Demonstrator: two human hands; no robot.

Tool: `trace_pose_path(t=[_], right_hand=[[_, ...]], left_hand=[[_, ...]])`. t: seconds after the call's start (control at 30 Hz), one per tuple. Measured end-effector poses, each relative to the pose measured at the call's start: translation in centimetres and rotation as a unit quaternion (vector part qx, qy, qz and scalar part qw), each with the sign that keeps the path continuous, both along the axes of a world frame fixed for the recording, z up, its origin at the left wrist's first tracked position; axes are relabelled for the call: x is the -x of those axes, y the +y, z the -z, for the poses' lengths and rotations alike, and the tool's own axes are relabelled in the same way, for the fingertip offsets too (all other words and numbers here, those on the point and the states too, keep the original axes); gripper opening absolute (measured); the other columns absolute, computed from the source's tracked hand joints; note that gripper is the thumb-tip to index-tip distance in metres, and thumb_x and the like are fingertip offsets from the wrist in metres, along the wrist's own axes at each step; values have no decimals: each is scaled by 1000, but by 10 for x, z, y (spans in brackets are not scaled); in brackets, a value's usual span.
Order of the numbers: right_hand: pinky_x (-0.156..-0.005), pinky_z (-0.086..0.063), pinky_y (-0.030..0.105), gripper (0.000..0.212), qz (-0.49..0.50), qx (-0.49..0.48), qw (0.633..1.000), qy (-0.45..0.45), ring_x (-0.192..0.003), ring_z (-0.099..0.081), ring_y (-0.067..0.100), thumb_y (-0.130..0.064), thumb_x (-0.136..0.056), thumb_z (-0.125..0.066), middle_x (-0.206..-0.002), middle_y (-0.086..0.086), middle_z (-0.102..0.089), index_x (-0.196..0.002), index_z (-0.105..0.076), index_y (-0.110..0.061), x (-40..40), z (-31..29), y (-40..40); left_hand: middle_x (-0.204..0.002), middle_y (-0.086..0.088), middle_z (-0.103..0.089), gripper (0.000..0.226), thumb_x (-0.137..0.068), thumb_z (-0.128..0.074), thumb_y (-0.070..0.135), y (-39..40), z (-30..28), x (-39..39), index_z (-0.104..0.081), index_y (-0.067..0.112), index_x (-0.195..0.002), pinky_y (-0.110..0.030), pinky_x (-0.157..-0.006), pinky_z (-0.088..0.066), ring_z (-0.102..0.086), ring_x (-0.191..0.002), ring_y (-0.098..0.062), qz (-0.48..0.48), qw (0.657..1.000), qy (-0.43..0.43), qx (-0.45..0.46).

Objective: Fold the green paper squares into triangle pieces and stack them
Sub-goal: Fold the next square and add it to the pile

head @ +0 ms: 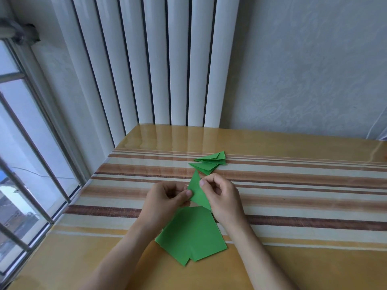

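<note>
A green folded triangle piece (198, 192) is held just above the table, its tip pointing away from me. My left hand (165, 197) pinches its left edge between thumb and fingers. My right hand (222, 195) pinches its right side near the top. Below my hands lies a loose pile of flat green paper squares (191, 233), overlapping and slightly fanned. Farther back, a small stack of folded green triangles (210, 163) rests on the table, their points fanned out to the left.
The table (293, 185) has a glossy striped cover in tan, cream and brown. A white ribbed radiator (159, 70) stands behind it, against a pale patterned wall. A window with metal bars (31, 164) runs along the left side, close to the table's left edge.
</note>
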State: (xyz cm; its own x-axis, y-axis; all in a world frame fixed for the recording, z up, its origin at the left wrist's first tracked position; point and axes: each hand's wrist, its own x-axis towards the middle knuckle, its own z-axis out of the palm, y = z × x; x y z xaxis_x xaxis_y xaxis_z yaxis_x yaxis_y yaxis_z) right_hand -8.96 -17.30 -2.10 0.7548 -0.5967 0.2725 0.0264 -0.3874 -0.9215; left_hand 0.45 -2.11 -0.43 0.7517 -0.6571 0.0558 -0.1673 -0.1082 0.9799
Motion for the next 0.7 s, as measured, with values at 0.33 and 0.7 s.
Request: trace_pose_path(t=[0.33,0.7], right_hand=[[-58,-36,19,17,-78,83,993,19,-62,-49,3,-16,-96,-69,-66,-19,-56,-80,-68,-22,3,-4,5],[-60,-35,17,15,-108,77,991,21,-64,-49,2,-19,-101,-66,-68,-18,-56,-86,-69,-19,5,-10,11]], left_hand=[[-79,-19,-68,13,-94,-76,28,1,-3,0,-76,21,-83,-39,-66,-44,-55,-68,-21,-19,998,-40,40],[-76,-15,-67,19,-94,-73,14,1,-11,3,-72,5,-77,-26,-71,-51,-62,-72,-15,-26,996,32,73]])
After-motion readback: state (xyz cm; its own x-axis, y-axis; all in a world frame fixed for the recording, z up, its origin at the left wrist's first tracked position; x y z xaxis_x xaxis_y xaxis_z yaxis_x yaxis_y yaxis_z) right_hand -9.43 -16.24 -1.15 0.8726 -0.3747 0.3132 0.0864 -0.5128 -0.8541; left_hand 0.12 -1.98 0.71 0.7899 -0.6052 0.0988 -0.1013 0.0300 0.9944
